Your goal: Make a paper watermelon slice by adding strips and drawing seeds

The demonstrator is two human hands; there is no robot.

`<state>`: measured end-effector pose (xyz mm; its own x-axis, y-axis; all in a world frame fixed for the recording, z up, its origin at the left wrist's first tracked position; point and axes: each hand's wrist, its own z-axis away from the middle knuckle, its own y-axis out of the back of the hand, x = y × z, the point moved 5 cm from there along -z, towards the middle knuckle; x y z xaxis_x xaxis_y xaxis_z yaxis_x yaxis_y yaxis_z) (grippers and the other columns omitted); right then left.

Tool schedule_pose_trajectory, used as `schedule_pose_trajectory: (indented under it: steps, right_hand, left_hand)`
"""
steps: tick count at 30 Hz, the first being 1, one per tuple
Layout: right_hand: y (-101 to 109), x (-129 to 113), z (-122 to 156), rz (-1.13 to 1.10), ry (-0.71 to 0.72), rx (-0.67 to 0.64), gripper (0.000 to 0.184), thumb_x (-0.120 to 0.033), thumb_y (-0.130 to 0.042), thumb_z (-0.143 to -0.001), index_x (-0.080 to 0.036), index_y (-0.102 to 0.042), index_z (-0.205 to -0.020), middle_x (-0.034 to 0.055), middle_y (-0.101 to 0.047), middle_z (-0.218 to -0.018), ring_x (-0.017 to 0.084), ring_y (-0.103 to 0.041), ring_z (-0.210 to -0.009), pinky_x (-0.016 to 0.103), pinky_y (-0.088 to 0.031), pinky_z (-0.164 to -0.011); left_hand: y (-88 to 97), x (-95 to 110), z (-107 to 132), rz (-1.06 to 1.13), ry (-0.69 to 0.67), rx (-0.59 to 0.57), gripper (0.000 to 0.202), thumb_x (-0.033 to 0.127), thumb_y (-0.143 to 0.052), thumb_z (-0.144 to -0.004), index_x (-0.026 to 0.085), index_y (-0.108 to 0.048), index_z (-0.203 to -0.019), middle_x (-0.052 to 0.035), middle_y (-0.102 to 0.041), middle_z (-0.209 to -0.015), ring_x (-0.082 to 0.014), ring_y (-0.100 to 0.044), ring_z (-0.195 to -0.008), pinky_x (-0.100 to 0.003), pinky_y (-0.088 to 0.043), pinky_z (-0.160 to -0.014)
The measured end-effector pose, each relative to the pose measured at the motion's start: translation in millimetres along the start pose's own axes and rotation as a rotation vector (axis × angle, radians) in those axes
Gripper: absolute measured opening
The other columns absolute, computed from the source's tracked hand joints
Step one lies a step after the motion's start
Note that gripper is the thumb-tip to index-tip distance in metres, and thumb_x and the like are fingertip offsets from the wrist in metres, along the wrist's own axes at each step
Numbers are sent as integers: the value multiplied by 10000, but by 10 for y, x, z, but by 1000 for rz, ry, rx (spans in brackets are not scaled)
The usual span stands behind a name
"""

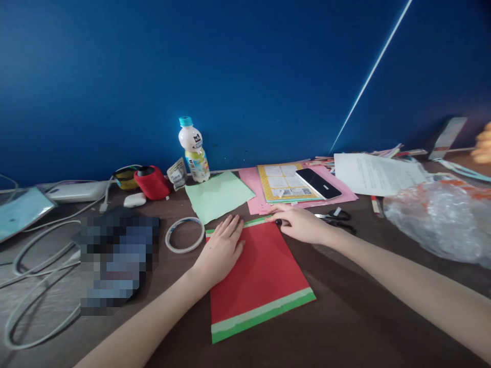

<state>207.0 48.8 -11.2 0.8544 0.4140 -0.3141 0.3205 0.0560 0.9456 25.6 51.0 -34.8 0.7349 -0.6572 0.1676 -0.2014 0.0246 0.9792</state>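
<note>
A red sheet of paper (261,271) lies on the dark table, with a pale and a bright green strip along its near edge and a narrow green band at its far edge. My left hand (221,250) rests flat on its far left part, fingers stretched and together. At the far right corner, the fingertips of my right hand (293,224) touch the green band, with the index finger extended. A small black round thing (279,222) shows by that thumb; what it is I cannot tell. Left of the sheet lies a roll of tape (185,249), and black-handled scissors (337,215) lie beyond my right wrist.
Behind the sheet are light green paper (218,197), pink paper (251,191), a yellow booklet (278,179) and a phone (318,184). A bottle (195,158) stands by the blue wall. Cables (23,266) lie left; crumpled clear plastic (437,220) sits right.
</note>
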Motion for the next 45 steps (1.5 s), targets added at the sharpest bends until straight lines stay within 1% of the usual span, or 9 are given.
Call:
schedule_pose_trajectory:
  steps: [6, 11, 16, 20, 23, 26, 30, 37, 45]
  right_hand:
    - [-35, 151, -105, -233, -129, -7, 231, -335, -520, -744, -205, -525, -935, 36, -524, -918, 135, -494, -686, 258, -362, -602]
    - [-52, 168, -222, -306, -100, -85, 163, -273, -594, -663, -171, -487, -729, 3, -478, -761, 128, -455, -665, 244, -334, -584]
    - [92, 51, -242, -434, -83, -159, 170, -309, -555, -707, -166, -488, -768, -60, -376, -592, 68, -383, -470, 201, -304, -459]
    - [244, -173, -281, -547, -6, -149, 189, -310, -588, -693, -154, -557, -795, -53, -411, -582, 54, -370, -438, 195, -279, -433]
    - [262, -309, -320, -614, 34, -163, 205, -330, -582, -714, -157, -584, -824, -55, -404, -558, 55, -370, -436, 195, -284, -430]
    - [213, -330, -333, -699, 4, -212, 232, -363, -591, -710, -159, -569, -819, -67, -364, -535, 52, -361, -422, 191, -266, -411]
    - [160, -287, -323, -762, -51, -250, 257, -354, -613, -685, -168, -439, -651, -78, -347, -491, 51, -365, -406, 187, -238, -394]
    - [149, -351, -334, -691, -67, -227, 183, -285, -587, -686, -156, -467, -634, -83, -300, -493, 40, -304, -413, 190, -217, -412]
    - [159, -364, -312, -694, -56, -202, 206, -344, -607, -680, -152, -542, -719, -82, -270, -504, 51, -305, -431, 200, -211, -428]
  left_hand:
    - [123, -2, 11, 41, 6, 96, 411, 330, -442, -816, 165, -464, -1191, -93, -472, -1202, -246, -394, -1119, -397, -351, -938]
    - [121, -19, 8, 114, 46, 88, 501, 381, -525, -760, 182, -431, -1209, -85, -484, -1105, -250, -408, -1028, -405, -360, -887]
    - [234, -120, -52, 277, 120, 96, 360, 366, -469, -791, 187, -509, -1101, -68, -540, -1002, -235, -447, -971, -382, -360, -858]
    - [343, -97, -79, 566, 143, -60, 341, 432, -414, -804, 207, -560, -1015, -38, -596, -964, -196, -528, -875, -297, -395, -759]
    - [354, -52, -52, 724, 183, -190, 328, 447, -408, -796, 182, -596, -840, 2, -600, -762, -142, -528, -667, -232, -378, -580]
    - [339, -67, -23, 833, 256, -222, 325, 437, -432, -780, 157, -573, -695, 18, -560, -639, -113, -496, -567, -209, -351, -505]
    - [323, -121, -10, 955, 360, -227, 307, 429, -475, -752, 148, -584, -694, 1, -588, -652, -117, -522, -566, -209, -384, -509]
    - [354, -49, -48, 976, 289, -202, 232, 317, -514, -723, 158, -589, -874, -24, -627, -845, -161, -566, -761, -226, -421, -630]
    - [288, -75, -60, 844, 310, -170, 296, 411, -491, -735, 160, -445, -584, 50, -403, -533, -87, -400, -497, -206, -301, -465]
